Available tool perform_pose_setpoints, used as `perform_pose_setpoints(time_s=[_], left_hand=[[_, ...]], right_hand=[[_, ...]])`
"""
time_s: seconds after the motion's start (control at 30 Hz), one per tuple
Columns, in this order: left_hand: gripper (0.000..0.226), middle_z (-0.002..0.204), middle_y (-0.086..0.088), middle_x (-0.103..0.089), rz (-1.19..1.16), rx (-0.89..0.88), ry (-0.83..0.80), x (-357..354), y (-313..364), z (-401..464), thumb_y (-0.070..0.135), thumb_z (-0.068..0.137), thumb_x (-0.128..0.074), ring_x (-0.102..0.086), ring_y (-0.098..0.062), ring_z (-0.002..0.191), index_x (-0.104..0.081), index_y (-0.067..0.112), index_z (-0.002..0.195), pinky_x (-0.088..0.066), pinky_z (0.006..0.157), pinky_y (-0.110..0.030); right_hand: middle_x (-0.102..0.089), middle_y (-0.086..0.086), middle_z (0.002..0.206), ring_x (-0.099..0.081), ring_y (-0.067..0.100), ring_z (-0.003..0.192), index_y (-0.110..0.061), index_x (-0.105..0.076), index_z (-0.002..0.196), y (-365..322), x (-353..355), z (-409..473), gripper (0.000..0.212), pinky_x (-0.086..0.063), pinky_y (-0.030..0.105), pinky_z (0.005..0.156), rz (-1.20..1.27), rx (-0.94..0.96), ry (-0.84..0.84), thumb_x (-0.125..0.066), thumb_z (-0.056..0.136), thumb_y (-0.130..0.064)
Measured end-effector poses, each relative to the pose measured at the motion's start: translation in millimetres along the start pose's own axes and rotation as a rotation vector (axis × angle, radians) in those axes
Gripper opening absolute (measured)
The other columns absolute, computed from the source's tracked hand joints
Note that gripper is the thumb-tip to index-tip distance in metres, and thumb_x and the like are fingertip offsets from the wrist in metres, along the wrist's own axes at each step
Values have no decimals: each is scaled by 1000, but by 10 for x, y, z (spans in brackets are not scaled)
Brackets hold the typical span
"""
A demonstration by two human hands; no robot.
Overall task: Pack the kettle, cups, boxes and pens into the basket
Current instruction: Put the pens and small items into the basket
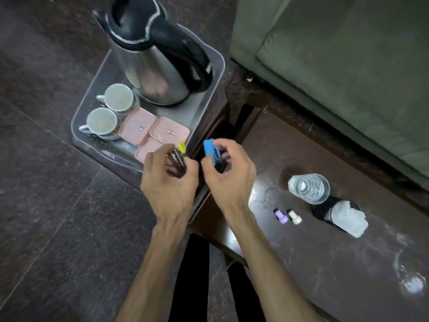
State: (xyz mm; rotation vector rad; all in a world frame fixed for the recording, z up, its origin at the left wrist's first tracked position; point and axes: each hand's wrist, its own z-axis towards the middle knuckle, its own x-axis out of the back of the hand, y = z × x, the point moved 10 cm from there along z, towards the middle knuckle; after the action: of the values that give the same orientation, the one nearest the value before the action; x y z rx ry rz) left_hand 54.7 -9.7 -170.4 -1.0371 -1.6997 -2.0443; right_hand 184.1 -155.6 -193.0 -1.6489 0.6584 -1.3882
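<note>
A clear plastic basket (217, 63) holds a steel kettle (153, 68) with a black handle at its far end. Two white cups (118, 97) (102, 122) stand along its left side. Three pink lidded boxes (139, 126) (169, 132) (147, 152) lie at its near end. My left hand (170, 182) is shut on a bundle of dark pens with a yellow cap (181, 147), over the basket's near right corner. My right hand (228, 173) is shut on a pen with a blue cap (209, 148), just right of the basket.
A dark wooden table (325, 263) on the right carries a glass of water (308, 188), a black mesh holder (322, 211) with crumpled tissue, and two small caps, purple (281, 216) and cream (294, 216). A green sofa (348, 66) stands behind. Dark tiled floor lies on the left.
</note>
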Motion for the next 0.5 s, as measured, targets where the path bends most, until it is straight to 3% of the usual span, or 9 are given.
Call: perform_pose_setpoints(time_s=[0.13,0.33,0.5], left_hand=[[34,93,-7,-75,46,114,7,258,-216,543,29,78,-76,-71,-28,87,-75,15,108,-55,89,-42],[29,90,-18,-76,357,171,-247,30,-617,843,42,84,-71,-70,-44,94,-74,16,94,-54,78,-45],[37,99,-24,-74,428,64,-242,-29,-596,836,39,84,-70,-63,-46,100,-74,11,109,-51,82,-49]], right_hand=[[-76,-5,101,-68,20,91,-17,-77,103,-608,-524,246,26,-52,39,85,-64,195,-101,-75,77,-17],[-79,-6,96,-70,15,96,-23,-75,93,-584,-1363,205,12,-33,35,94,-470,269,-474,-68,87,-32],[-78,-6,88,-68,18,89,-22,-75,84,-534,-1280,185,7,-37,35,96,-388,232,-428,-73,85,-29]])
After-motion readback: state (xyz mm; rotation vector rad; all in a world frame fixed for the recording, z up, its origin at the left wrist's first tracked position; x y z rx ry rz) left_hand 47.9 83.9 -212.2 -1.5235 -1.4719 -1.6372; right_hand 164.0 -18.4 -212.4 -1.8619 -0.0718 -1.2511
